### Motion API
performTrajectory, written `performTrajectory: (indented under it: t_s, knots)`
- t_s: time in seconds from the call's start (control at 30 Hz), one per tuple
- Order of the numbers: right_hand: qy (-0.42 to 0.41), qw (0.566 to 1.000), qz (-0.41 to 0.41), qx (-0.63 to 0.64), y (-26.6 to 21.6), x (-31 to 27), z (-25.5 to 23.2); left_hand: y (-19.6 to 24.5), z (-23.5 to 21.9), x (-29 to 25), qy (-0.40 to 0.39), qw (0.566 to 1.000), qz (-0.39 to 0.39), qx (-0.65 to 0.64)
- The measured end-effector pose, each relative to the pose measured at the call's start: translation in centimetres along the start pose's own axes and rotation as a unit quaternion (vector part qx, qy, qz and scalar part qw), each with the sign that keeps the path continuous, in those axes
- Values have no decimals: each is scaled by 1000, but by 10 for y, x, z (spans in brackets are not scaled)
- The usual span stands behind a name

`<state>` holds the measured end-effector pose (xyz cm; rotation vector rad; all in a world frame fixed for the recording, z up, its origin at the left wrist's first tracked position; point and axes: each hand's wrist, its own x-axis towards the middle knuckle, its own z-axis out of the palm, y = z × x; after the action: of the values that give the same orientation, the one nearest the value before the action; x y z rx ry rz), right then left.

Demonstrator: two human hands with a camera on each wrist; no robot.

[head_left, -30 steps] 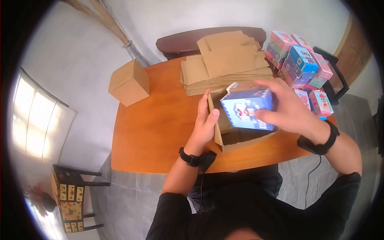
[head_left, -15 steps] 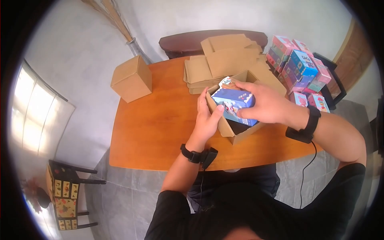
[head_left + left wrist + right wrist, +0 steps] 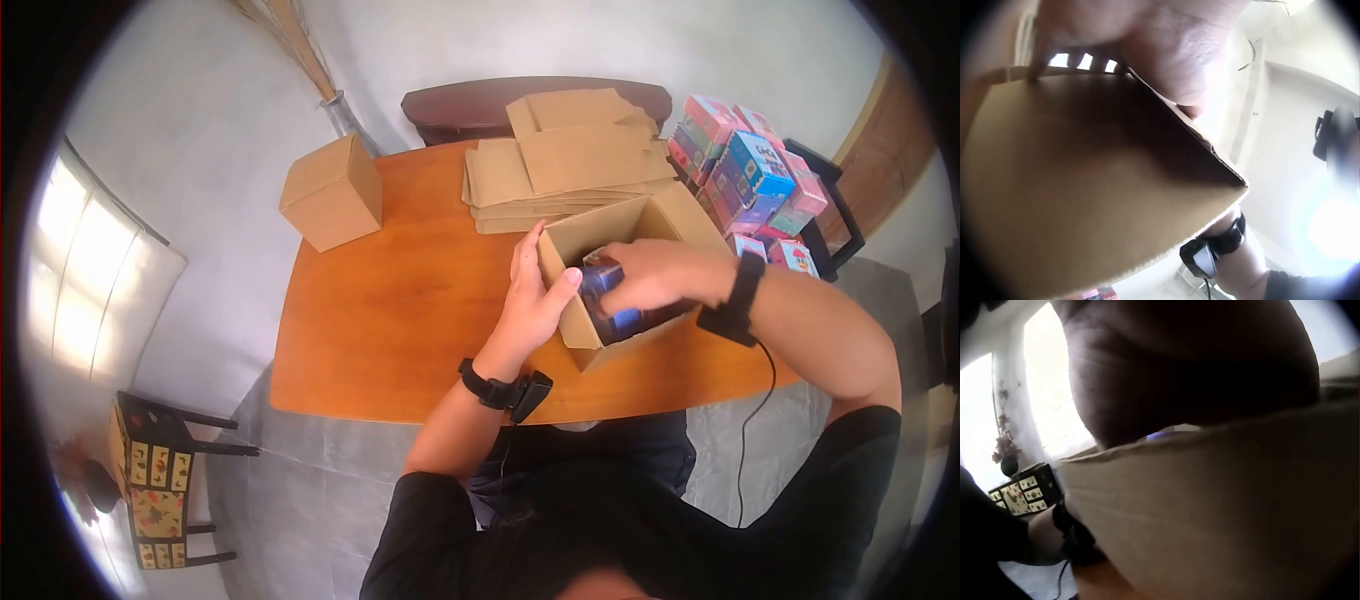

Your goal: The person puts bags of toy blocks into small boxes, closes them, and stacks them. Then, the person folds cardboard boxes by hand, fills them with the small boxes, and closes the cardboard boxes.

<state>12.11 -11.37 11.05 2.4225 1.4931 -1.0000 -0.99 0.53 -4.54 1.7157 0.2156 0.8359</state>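
An uncovered cardboard box (image 3: 578, 325) stands near the front edge of the table, tilted a little. The left hand (image 3: 532, 300) grips its left wall, thumb over the rim; the left wrist view shows that hand (image 3: 1129, 44) above the brown cardboard (image 3: 1085, 187). Down inside the box, the right hand (image 3: 655, 275) holds a blue printed box (image 3: 603, 280), thumb and fingers around it, the fingertips partly hidden. In the right wrist view the right hand (image 3: 1191, 362) is dark over the rim of the cardboard box (image 3: 1210, 500).
Flattened cardboard (image 3: 580, 160) is stacked at the back of the wooden table (image 3: 400, 310). A closed carton (image 3: 335, 195) stands at the back left. Several colourful printed boxes (image 3: 755, 165) are piled at the right, by a black chair (image 3: 845, 215).
The right hand has carried the blue box down and left, from above the rim to inside the cardboard box. The left hand still grips the wall, and the cardboard box has shifted slightly.
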Motion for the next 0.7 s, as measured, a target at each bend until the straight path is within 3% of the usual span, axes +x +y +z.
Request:
performTrajectory:
  t_s: [0.03, 0.13, 0.17, 0.27, 0.3, 0.37, 0.47, 0.6, 0.67, 0.7]
  knots:
    - [29, 999, 20, -30, 0, 11, 2, -1, 0, 0, -3, 1000, 0, 1]
    - [13, 998, 49, 20, -4, 20, -7, -5, -2, 1, -12, 1000, 1, -27]
    - [16, 1000, 8, -1, -6, 17, -10, -5, -1, 1, -10, 999, 3, -33]
    - [-4, 1000, 18, 19, -11, 7, -17, -7, -2, 1, -7, 999, 4, -36]
    - [-9, 1000, 19, 22, -7, 11, -11, -7, -2, 1, -5, 999, 5, -35]
    - [70, 997, 17, 21, 3, 14, 5, -5, -1, 0, -7, 999, -2, -37]
    - [78, 997, -6, -10, 5, 1, 31, -2, -1, 1, -9, 999, -6, -41]
    - [-8, 995, -78, -68, 5, -3, 14, 1, 0, 0, -7, 999, -5, -46]
    - [-28, 999, 27, 16, -4, -5, -3, 0, -1, 0, -11, 999, -6, -52]
    - [9, 999, 37, 29, 4, 10, 3, 0, -1, 0, -14, 998, -7, -59]
